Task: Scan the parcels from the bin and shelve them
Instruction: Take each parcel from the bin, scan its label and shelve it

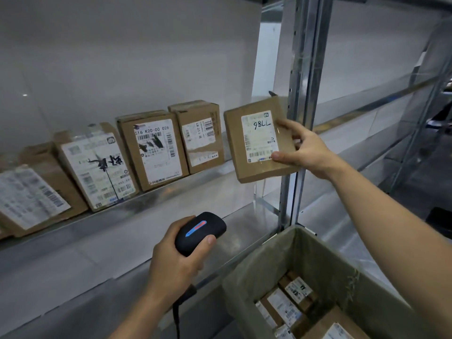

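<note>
My right hand grips a flat brown parcel by its right edge, label marked "98LL" facing me. The parcel hangs tilted just past the right end of the shelf, beside the metal upright. My left hand holds a black barcode scanner whose top strip glows blue and red; it points up toward the shelf. The bin at the lower right holds several more labelled parcels.
Several labelled cardboard boxes stand in a row on the shelf, leaning on the white back wall. A grey metal upright rises right of the held parcel. A lower shelf runs under the row. More racking stands at the far right.
</note>
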